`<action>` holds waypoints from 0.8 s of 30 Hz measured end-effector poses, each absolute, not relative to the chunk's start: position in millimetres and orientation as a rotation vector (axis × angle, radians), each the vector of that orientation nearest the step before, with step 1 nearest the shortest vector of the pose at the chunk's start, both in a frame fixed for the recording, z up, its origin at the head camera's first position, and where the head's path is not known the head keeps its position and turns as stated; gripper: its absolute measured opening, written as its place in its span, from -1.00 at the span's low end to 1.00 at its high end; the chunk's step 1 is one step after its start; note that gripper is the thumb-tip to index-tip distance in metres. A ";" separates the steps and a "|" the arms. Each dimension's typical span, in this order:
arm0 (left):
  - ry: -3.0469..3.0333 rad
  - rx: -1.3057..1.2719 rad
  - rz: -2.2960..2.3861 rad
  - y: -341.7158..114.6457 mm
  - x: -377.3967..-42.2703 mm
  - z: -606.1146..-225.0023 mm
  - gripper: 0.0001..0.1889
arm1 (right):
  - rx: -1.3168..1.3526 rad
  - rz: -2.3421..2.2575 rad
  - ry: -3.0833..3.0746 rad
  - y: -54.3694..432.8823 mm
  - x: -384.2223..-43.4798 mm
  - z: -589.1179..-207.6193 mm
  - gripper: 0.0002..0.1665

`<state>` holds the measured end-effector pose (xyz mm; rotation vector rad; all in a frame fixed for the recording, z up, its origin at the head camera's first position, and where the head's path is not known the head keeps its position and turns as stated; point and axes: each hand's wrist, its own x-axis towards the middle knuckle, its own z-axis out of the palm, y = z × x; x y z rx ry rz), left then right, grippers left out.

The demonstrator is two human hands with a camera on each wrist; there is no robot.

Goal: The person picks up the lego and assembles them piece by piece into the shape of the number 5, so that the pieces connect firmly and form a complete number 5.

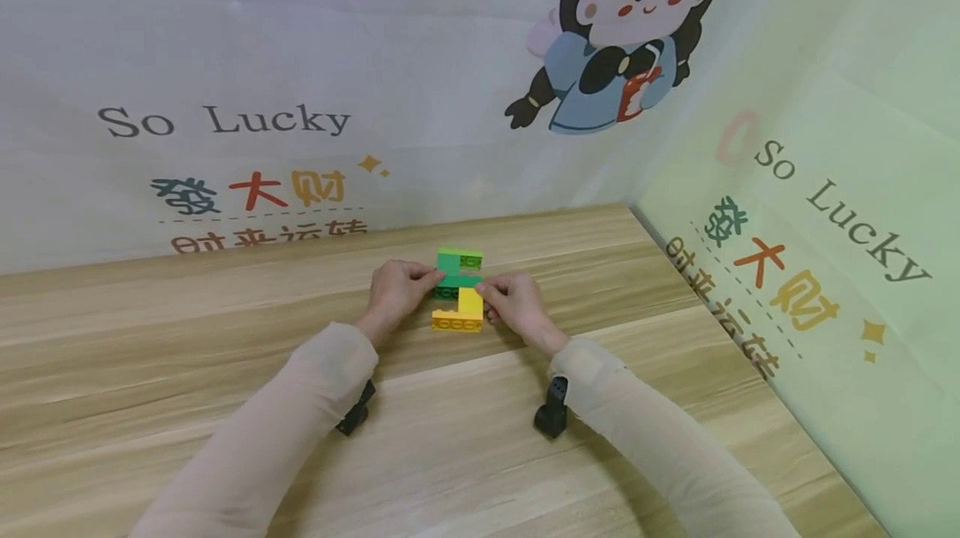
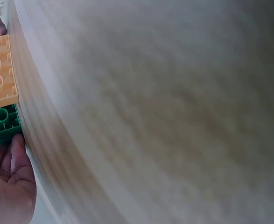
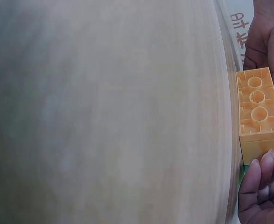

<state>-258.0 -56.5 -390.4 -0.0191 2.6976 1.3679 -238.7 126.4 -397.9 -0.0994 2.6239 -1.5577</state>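
Note:
Both hands hold one build of joined toy building bricks above the wooden table (image 1: 450, 429). Its far end is a light green brick (image 1: 471, 257), with green bricks (image 1: 450, 278) in the middle and yellow bricks (image 1: 472, 301) at the near end. My left hand (image 1: 400, 289) pinches the green part from the left side. On the other side, my right hand (image 1: 517, 304) pinches the build where yellow meets green. Hollow undersides with round tubes show on the yellow brick (image 3: 258, 122) in the right wrist view and on the green brick (image 2: 3, 122) in the left wrist view.
A white printed sheet (image 1: 420, 87) stands behind the table, and another printed sheet (image 1: 825, 129) stands along its right edge. Black devices, one (image 1: 552, 411) under the right wrist and one (image 1: 357, 411) under the left, hang beneath the sleeves.

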 end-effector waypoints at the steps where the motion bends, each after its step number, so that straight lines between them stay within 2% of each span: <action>1: 2.699 -0.017 1.367 -56.5 -257.7 -390.2 -0.67 | -0.093 -1.562 2.618 126.3 -238.6 -397.9 -0.72; 18: 2.705 -0.007 1.336 -65.2 -257.6 -392.8 -0.64 | -0.141 -1.559 2.500 129.0 -243.5 -400.3 -0.67; 24: 2.679 0.147 1.322 -78.0 -252.0 -390.2 -0.54 | -0.218 -1.556 2.461 144.0 -237.7 -394.8 -0.59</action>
